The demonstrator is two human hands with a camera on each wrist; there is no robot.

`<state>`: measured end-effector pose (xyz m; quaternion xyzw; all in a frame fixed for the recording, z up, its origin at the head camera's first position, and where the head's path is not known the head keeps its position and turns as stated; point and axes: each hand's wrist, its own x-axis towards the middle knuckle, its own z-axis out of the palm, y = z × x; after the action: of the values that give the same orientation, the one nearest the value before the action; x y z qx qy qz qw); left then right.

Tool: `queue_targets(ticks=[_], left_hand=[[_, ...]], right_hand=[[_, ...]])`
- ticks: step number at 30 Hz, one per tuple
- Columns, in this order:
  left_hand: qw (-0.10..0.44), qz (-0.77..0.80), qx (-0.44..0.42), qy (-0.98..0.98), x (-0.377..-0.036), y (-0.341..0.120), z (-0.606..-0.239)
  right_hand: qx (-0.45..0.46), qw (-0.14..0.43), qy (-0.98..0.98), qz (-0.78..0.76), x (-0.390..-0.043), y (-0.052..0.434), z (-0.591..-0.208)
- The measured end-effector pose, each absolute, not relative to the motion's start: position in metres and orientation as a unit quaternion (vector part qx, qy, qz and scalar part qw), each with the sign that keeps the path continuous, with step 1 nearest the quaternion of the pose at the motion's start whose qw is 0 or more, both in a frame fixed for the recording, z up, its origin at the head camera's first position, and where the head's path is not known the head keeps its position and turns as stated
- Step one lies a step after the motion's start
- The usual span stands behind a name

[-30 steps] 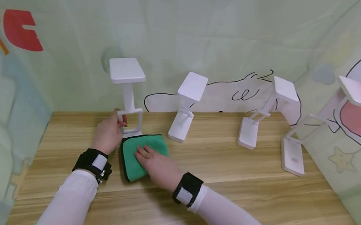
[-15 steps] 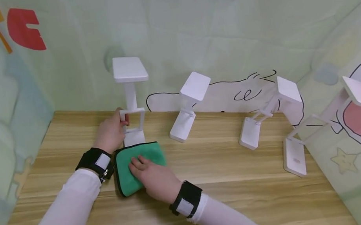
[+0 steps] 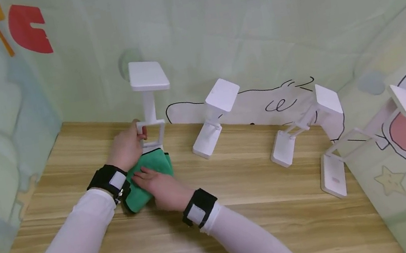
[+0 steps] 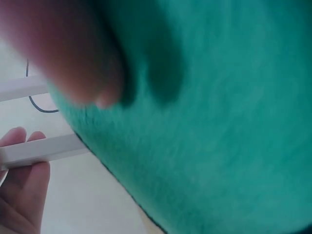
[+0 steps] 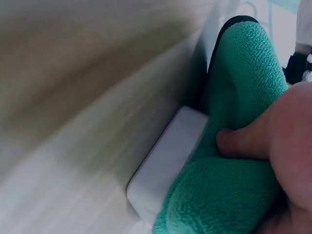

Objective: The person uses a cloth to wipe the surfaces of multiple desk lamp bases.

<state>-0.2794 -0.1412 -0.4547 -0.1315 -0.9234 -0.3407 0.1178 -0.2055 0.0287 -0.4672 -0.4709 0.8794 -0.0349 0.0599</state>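
A white desk lamp (image 3: 148, 75) stands at the back left of the wooden table. My left hand (image 3: 124, 149) grips one side bar of its open frame; the left wrist view shows fingers and thumb round that white bar (image 4: 58, 147). My right hand (image 3: 163, 190) holds a green cloth (image 3: 157, 161) with black edging against the lamp's foot. In the right wrist view the thumb pushes into the fold of the cloth, beside the white lamp base (image 5: 168, 158). Most of the base is hidden under the cloth in the head view.
To the right stand three more white desk lamps: one nearby (image 3: 207, 140), another (image 3: 284, 148) farther right, and a third (image 3: 333, 174) by the right edge. A printed curtain (image 3: 209, 18) hangs behind the wooden table (image 3: 221, 235).
The right hand has drawn the green cloth leftward across the lamp's base, and the cloth is now bunched more narrowly. The left hand keeps its grip on the lamp's frame.
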Motion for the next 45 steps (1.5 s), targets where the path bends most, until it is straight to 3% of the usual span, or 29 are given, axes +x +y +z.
queue_targets(ticks=[10,29,39,45], left_hand=[[0.110,-0.357,-0.141,-0.917,-0.281,-0.138,-0.452],[0.101,-0.361,-0.127,-0.918,-0.278,-0.149,-0.449],[0.097,-0.384,-0.143,-0.907,-0.277,-0.150,-0.447],[0.101,-0.399,-0.137,-0.901,-0.277,-0.160,-0.444]], right_hand=[[-0.408,0.047,0.912,-0.010,-0.224,0.037,-0.464],[-0.395,0.114,0.912,0.006,-0.191,0.069,-0.440],[-0.399,0.034,0.915,-0.043,-0.193,0.082,-0.424],[-0.384,0.026,0.921,-0.052,-0.190,0.087,-0.412]])
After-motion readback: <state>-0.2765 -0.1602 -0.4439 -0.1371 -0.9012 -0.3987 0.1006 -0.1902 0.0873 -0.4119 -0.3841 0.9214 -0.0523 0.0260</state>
